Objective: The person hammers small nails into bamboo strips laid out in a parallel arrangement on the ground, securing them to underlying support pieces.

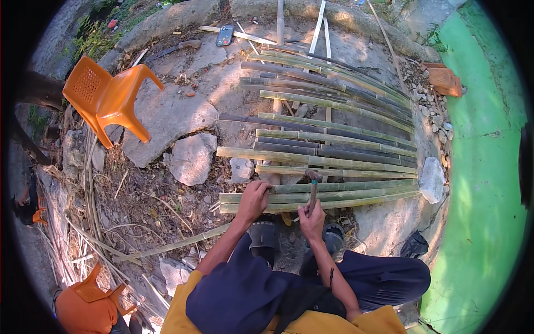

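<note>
Before me several split bamboo strips (pixel 334 163) lie side by side across long supporting poles (pixel 280 25). My right hand (pixel 312 220) is closed round the handle of a hammer (pixel 313 192), whose head is raised over the nearer strips. At the left part of the nearest bamboo strips (pixel 350 196), my left hand (pixel 254 200) rests with its fingers bent over their edge. Whether those fingers pinch a nail or another small thing is hidden. Some strips are green, others dark.
An orange plastic chair (pixel 111 100) stands at the upper left, near a broad stone slab (pixel 167 117). A machete-like blade (pixel 167 51) and a phone (pixel 225 35) lie at the back. White stone (pixel 431 181) touches the strips' right ends. Another person (pixel 83 312) is at lower left.
</note>
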A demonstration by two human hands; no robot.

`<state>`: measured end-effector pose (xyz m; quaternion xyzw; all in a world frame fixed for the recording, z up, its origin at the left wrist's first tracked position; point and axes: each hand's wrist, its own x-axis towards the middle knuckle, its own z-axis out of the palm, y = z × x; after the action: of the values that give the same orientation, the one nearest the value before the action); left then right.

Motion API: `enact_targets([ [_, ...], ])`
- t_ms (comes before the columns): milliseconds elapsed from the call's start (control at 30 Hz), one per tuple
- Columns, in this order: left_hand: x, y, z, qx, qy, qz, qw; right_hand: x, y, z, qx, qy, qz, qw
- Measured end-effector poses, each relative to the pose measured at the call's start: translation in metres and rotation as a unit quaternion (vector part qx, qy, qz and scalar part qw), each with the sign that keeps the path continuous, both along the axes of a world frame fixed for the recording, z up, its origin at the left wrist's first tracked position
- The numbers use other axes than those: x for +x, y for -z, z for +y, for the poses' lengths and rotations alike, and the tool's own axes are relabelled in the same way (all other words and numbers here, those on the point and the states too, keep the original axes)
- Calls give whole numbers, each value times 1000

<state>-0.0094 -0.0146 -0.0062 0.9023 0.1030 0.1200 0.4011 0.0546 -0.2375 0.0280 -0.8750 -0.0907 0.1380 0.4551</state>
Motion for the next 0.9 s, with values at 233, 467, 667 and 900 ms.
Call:
enact_targets([
  [233,-4,-18,-6,26,37,51,998,-2,4,-2,8,-5,-9,1000],
  [467,-11,-22,-7,225,115,119,960,-4,3,-1,6,-10,-9,1000],
  [667,-1,-6,-10,299,108,164,934,-7,5,-1,11,-13,-2,1000],
  [900,-1,-5,-12,249,81,124,957,-10,6,4,10,-27,0,1000],
])
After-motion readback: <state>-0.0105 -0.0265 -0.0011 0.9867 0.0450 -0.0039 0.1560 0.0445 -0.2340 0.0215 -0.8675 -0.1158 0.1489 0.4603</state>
